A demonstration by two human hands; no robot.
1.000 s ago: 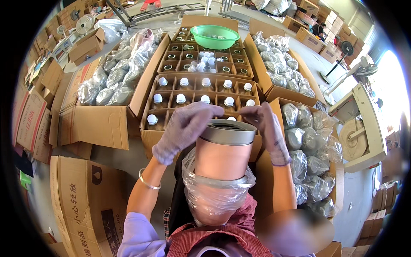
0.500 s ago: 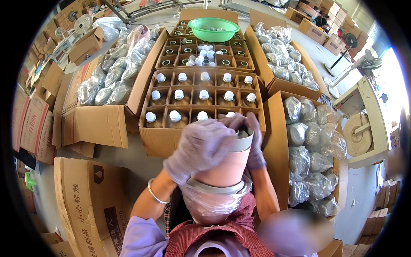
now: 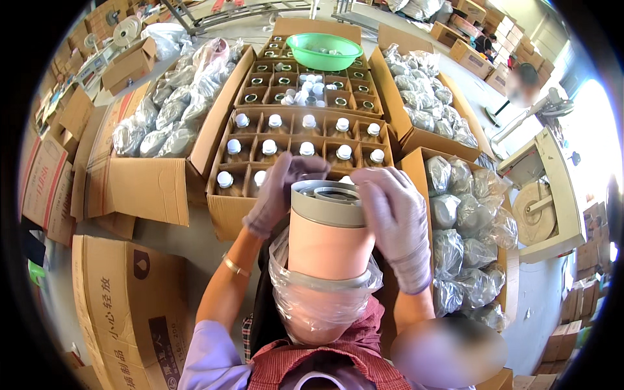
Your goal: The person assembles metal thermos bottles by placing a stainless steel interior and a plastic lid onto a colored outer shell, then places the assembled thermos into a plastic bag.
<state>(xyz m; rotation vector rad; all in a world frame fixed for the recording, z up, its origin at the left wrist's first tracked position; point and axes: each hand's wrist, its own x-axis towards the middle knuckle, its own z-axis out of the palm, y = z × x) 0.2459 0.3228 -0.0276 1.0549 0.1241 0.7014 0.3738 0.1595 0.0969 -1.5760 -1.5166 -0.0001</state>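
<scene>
1. The pink cylinder [image 3: 330,250] stands roughly upright at the person's lap, before the red apron [image 3: 367,344], its grey collar [image 3: 325,213] uppermost.
2. Clear plastic film [image 3: 318,302] hangs loosely around its lower part; the upper pink wall is bare.
3. Inside the collar sits a smaller grey ring with a dark opening.
4. The gloved left hand [image 3: 278,195] is raised beside the collar's left edge, fingers curved and apart from the thumb, gripping nothing.
5. The gloved right hand [image 3: 395,214] is at the collar's right side, fingers loosely bent and unclenched, overlapping the rim from this view; whether they touch it cannot be told.
6. Just beyond the cylinder, a divided carton [image 3: 224,218] holds rows of bottles with white caps [image 3: 268,146].
7. Behind it are open-necked bottles [image 3: 285,81] in dividers, with loose white caps [image 3: 304,97] heaped on top and a green basin [image 3: 322,62] farther back.
8. Open cartons of plastic-wrapped items flank these on both sides; the nearest wrapped items [image 3: 478,224] lie to the right of the right hand.
</scene>
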